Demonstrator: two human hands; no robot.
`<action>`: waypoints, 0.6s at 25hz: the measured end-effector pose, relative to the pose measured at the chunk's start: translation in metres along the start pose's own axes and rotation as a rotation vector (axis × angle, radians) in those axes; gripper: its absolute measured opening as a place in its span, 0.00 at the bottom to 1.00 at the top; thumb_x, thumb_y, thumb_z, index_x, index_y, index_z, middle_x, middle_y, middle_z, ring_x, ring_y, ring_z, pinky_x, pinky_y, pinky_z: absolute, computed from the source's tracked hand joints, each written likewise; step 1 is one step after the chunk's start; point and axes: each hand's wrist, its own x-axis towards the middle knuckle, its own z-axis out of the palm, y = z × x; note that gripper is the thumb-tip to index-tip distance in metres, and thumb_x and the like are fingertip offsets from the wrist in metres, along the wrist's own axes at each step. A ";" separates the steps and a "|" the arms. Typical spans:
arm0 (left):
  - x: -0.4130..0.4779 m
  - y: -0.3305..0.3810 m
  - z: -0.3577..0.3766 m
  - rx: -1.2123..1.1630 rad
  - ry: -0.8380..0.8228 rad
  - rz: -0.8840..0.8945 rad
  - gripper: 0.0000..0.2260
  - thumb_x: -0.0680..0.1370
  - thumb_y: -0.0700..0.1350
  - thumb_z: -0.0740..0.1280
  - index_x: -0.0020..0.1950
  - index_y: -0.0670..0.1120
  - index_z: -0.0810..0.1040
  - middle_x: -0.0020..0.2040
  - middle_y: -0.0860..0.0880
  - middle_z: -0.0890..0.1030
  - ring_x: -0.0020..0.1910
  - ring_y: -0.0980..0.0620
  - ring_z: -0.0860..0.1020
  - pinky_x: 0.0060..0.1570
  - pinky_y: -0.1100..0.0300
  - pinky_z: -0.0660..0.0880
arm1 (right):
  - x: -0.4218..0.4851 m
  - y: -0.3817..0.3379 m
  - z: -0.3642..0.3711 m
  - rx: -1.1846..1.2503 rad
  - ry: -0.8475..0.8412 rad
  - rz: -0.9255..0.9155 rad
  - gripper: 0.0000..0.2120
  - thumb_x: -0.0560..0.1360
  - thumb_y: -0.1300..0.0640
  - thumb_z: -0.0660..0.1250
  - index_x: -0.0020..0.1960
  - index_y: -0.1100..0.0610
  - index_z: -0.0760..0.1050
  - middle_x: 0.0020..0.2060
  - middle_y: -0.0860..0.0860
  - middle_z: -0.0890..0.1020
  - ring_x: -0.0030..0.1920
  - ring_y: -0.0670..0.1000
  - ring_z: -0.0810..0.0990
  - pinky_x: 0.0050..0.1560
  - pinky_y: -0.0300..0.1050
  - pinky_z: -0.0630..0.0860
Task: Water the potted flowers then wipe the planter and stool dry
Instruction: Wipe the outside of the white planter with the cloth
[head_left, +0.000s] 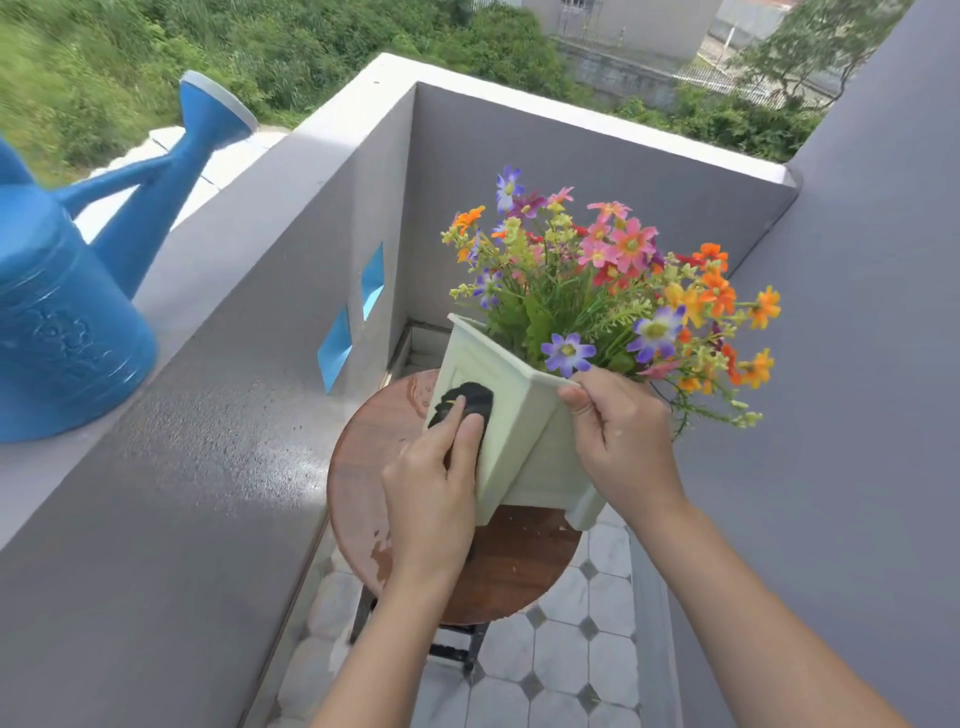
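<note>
Left hand (434, 488) presses cloth (467, 402) on planter (524, 431) (tilted) — no readable writing.

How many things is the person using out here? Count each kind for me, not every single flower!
Blue watering can: 1
Pale green planter of flowers: 1
Dark cloth: 1
Round wooden stool: 1
Hands: 2, left hand pressing the cloth on the planter, right hand gripping its rim
Total: 6

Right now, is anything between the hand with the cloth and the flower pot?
No. The left hand presses the dark cloth flat against the planter side, touching it. The right hand holds the planter's rim, tilting it on the stool.
</note>
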 end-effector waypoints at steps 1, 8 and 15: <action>-0.003 0.008 -0.005 -0.054 0.029 0.092 0.14 0.79 0.51 0.63 0.59 0.48 0.81 0.54 0.53 0.83 0.52 0.61 0.78 0.50 0.69 0.66 | 0.003 0.000 0.000 0.007 -0.013 0.000 0.24 0.81 0.46 0.49 0.31 0.59 0.63 0.27 0.47 0.62 0.30 0.47 0.59 0.33 0.37 0.53; 0.024 0.008 0.003 -0.078 0.075 0.222 0.13 0.79 0.47 0.64 0.62 0.47 0.79 0.52 0.53 0.83 0.52 0.65 0.73 0.52 0.79 0.61 | 0.000 0.004 -0.002 0.038 -0.031 -0.043 0.24 0.81 0.46 0.49 0.32 0.59 0.65 0.28 0.46 0.62 0.30 0.47 0.62 0.34 0.36 0.54; -0.001 0.014 -0.009 -0.118 0.038 0.504 0.13 0.78 0.48 0.64 0.60 0.47 0.79 0.45 0.65 0.78 0.47 0.59 0.75 0.53 0.77 0.65 | 0.007 0.007 -0.004 0.044 -0.036 -0.057 0.24 0.81 0.46 0.49 0.33 0.59 0.67 0.28 0.46 0.63 0.30 0.47 0.62 0.33 0.38 0.54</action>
